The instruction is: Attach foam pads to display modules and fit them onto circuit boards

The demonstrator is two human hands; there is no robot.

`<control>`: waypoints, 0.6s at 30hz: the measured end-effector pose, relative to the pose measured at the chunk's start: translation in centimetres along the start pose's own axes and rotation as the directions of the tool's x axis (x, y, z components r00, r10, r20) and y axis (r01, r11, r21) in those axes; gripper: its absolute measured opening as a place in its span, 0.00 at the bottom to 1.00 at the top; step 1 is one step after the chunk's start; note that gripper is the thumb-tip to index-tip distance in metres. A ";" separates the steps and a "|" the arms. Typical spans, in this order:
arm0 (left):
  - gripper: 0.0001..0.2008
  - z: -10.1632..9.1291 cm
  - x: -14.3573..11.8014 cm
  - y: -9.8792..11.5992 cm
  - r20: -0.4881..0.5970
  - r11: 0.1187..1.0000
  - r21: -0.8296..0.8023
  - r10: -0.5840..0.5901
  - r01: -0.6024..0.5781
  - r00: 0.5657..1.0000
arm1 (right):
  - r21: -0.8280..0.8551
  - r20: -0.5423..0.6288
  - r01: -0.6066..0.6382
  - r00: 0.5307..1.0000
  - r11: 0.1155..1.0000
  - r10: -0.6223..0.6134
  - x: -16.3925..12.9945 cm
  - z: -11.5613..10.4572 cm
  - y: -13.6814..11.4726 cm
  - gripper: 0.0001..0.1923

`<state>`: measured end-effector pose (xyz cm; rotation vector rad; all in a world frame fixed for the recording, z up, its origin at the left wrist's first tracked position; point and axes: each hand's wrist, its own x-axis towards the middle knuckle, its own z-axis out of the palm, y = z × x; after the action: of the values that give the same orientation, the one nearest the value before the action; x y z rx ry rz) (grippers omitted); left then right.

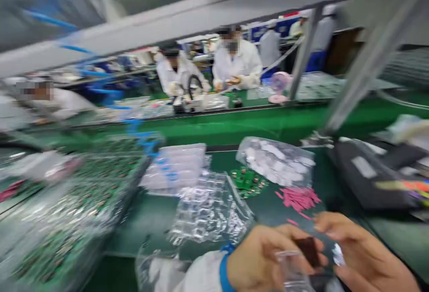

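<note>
Near right over a dark green bench [144, 222], my left hand [256, 258] grips a small dark-brown flat piece [307, 251] beside a clear plastic piece [291, 267]; my right hand [372, 256] curls by a glinting silvery piece [338, 255], whether gripping I cannot tell, slim pink strips [299, 200] beyond.

dark brown piece [307, 251], pink strips [300, 199], green boards [246, 180] (blue wristband [224, 272], white sleeve [203, 273])

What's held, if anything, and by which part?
Left hand holds a small dark piece; blur hides which part is gripped. Right hand: can't tell whether anything is held.
</note>
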<state>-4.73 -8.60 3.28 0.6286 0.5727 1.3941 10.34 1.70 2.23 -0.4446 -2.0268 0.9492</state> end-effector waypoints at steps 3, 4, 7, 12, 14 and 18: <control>0.14 -0.4 0.5 0.5 0.072 0.987 0.131 0.079 -0.088 0.994 | -0.091 -0.027 0.014 1.000 0.996 -0.017 0.7 -0.3 -2.7 0.05; 0.15 -0.5 0.7 0.5 0.103 0.981 0.160 0.090 -0.105 0.991 | -0.151 -0.024 0.027 0.999 0.988 -0.031 1.1 -0.2 -3.1 0.06; 0.14 -0.9 0.9 0.0 0.178 0.967 0.224 0.078 -0.118 0.981 | -0.260 -0.047 0.022 0.998 0.965 -0.036 1.3 0.2 -3.4 0.09; 0.12 -0.7 0.4 -0.2 0.195 0.923 0.353 0.086 -0.152 0.977 | -0.214 -0.078 -0.011 0.997 0.977 -0.006 0.3 0.6 -2.9 0.09; 0.12 -0.5 0.2 0.0 0.191 0.911 0.388 0.072 -0.143 0.979 | -0.190 -0.083 -0.023 0.997 0.982 0.007 0.2 0.8 -2.8 0.11; 0.12 -0.6 0.1 0.2 0.211 0.898 0.417 0.056 -0.141 0.976 | -0.167 -0.119 -0.044 0.993 0.985 0.024 0.3 1.0 -2.8 0.12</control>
<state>-5.24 -8.44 2.99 1.1527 0.7054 1.2874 9.46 -0.43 4.12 -0.6150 -2.0065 0.7554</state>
